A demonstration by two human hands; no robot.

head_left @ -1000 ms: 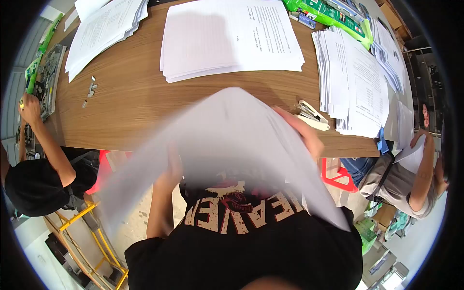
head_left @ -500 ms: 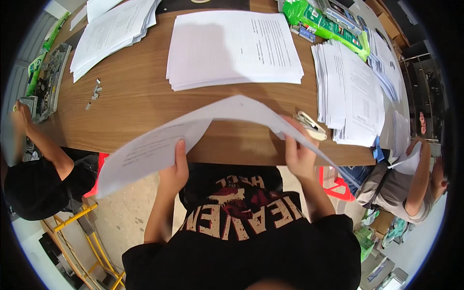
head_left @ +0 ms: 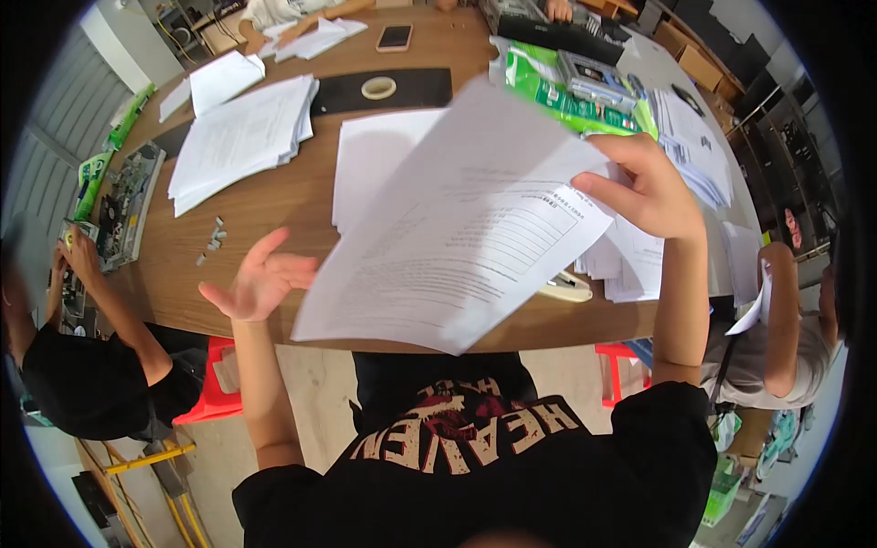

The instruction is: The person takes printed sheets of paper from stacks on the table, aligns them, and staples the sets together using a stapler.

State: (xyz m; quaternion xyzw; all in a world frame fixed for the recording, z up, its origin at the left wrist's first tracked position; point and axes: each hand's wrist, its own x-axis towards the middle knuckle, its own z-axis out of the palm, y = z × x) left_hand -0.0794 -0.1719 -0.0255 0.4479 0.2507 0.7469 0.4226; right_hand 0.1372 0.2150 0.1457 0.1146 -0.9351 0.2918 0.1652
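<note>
My right hand [head_left: 644,187] pinches the upper right edge of a printed paper sheet [head_left: 438,247], thumb on the near face. Text and a ruled table show on the tilted sheet, which hangs over the table's front part. To its left, my left hand [head_left: 265,279] is raised with fingers spread, holding nothing, close to the sheet's left edge. Behind the sheet lies a stack of paper [head_left: 370,151], partly covered by it. A white stapler [head_left: 566,287] shows just below the sheet's right edge.
Another paper stack [head_left: 242,142] lies back left, near a tape roll [head_left: 379,88] and small metal pieces [head_left: 213,239]. Paper piles [head_left: 635,265] and green packs [head_left: 557,91] are on the right. A phone [head_left: 395,37] lies far back. Co-workers sit left, right and across.
My left hand has let go of the paper and opened. My right hand has lifted the sheet up and right, turning it. The view has tilted up, showing more of the table's far side.
</note>
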